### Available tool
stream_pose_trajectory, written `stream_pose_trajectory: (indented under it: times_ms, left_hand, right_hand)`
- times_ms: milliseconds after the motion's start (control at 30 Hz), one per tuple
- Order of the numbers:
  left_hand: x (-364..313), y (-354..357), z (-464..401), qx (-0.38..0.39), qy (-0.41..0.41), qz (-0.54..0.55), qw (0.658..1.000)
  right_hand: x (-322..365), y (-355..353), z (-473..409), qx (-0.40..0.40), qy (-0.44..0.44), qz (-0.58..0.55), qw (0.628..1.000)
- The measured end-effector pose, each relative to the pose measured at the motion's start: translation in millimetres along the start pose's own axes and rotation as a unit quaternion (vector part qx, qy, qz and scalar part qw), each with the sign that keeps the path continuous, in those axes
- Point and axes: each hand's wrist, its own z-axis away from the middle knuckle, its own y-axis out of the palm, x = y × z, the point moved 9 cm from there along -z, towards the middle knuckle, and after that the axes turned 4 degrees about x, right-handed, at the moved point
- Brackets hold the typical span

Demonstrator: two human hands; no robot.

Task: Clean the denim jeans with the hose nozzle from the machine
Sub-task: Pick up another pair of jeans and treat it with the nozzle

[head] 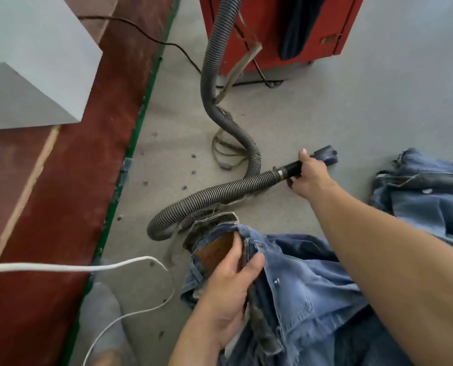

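Observation:
Blue denim jeans (294,281) lie crumpled on the grey floor at the bottom centre, waistband with a brown leather patch turned up. My left hand (230,291) grips that waistband at the patch. My right hand (308,175) reaches out over the floor and holds the black hose nozzle (325,155) by its neck. The ribbed grey hose (220,192) loops from the nozzle across the floor and climbs to the red machine (278,30) at the top.
A second heap of denim (428,196) lies at the right. A white cable (93,266) crosses the lower left, near a foot in a grey sock (101,315). A grey box (32,56) stands on the dark red strip at left. Lint bits dot the floor.

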Motion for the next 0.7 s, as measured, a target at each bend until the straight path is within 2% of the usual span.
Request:
stream_pose_trajectory:
  times_ms: [33,133,167,267,333,400,433,467,500,567,633,700]
  left_hand:
    - [4.7,1.3,3.2,-0.017,-0.013,-0.016,1.000]
    - [52.8,8.5,24.0,-0.051,-0.082,0.150,0.984]
    - [72.2,13.1,30.7,-0.053,-0.101,0.172,0.978]
    - [102.5,32.0,44.9,-0.017,-0.127,0.154,0.980]
    - [105.2,35.7,55.7,-0.052,-0.128,0.169,0.976]
    - [98.1,7.3,72.0,-0.199,-0.065,0.099,0.973]
    - [86.3,-13.5,87.5,-0.303,-0.010,0.020,0.953]
    - [65.6,-23.7,110.2,-0.387,0.062,-0.078,0.917]
    - [43.0,-18.3,127.7,-0.428,0.135,-0.175,0.876]
    - [21.1,9.3,154.5,-0.405,0.252,-0.310,0.822]
    - [30.5,32.5,162.9,-0.292,0.299,-0.359,0.835]
    - [56.5,48.0,166.8,-0.149,0.284,-0.389,0.863]
  right_hand:
    - [4.3,-1.4,3.8,0.025,0.015,0.055,0.998]
    - [11.7,-19.5,24.1,0.055,0.061,0.210,0.974]
    - [15.2,-27.9,33.3,0.059,0.062,0.250,0.964]
    - [25.0,-49.7,64.9,0.066,0.039,0.355,0.932]
    - [26.7,-66.3,93.4,0.071,0.031,0.412,0.908]
    - [23.4,-77.5,129.4,0.067,0.005,0.479,0.875]
    - [19.6,-79.3,151.1,0.056,-0.025,0.528,0.847]
    - [12.7,-78.2,175.0,0.053,-0.066,0.575,0.814]
    - [-2.3,-72.0,196.8,0.084,-0.096,0.606,0.785]
    - [-59.7,-58.4,249.2,0.226,-0.064,0.619,0.749]
    - [-104.6,-56.1,284.7,0.315,-0.003,0.606,0.730]
    - [-105.5,-62.1,295.0,0.298,-0.025,0.585,0.754]
